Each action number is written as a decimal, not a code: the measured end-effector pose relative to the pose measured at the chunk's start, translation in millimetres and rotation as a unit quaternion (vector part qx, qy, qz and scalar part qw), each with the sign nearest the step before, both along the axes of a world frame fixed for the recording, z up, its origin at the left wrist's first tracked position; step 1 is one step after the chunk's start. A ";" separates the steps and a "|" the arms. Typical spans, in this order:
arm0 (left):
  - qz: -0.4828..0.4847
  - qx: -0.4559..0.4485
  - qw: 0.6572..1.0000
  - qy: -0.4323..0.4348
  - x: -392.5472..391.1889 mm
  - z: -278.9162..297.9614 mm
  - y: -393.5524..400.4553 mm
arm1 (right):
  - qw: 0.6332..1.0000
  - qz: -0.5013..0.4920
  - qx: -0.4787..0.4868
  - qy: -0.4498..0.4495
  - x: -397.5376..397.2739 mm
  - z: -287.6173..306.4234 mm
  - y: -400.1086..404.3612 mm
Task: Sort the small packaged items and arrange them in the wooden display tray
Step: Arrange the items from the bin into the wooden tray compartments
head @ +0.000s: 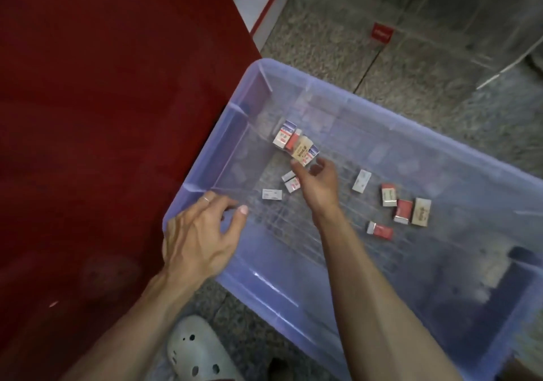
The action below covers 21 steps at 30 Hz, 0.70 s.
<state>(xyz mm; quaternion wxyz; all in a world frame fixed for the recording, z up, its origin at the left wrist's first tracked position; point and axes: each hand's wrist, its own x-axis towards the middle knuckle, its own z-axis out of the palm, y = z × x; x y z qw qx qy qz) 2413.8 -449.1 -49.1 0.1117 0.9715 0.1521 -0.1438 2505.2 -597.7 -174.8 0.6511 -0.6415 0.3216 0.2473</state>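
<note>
A deep red counter point(97, 121) fills the left of the view, above a speckled stone floor point(426, 66). On the floor to its right sits a large translucent blue plastic bin point(458, 157), its ribbed bottom showing through. Scattered inside are small packaged items, little rectangular boxes in white, red and tan: a heap point(295, 142) at the far left of the bin, a few white ones point(272, 194) nearer, one white box point(361, 181) alone in the middle, and a red-and-tan group point(404, 207) to the right. The left hand point(197, 233) rests over the bin's near-left rim with fingers spread and loose, holding nothing. The right hand point(318, 182) reaches into the bin, its thumb and fingers pinching the tan box point(301, 148) at the heap's edge. A pale perforated clog point(197, 351) shows at the near edge.
</note>
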 end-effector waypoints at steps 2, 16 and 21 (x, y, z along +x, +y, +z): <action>-0.002 0.008 1.000 0.000 1.5 -1.1 -0.4 | 0.999 -0.050 0.006 -0.002 16.7 -9.2 13.9; -0.023 0.005 0.999 -0.025 0.1 -6.7 2.2 | 0.988 -0.140 -0.061 0.023 51.4 -47.1 61.9; -0.029 0.002 0.999 -0.038 -0.5 -8.3 3.5 | 0.989 -0.134 -0.038 0.042 56.7 -54.5 64.3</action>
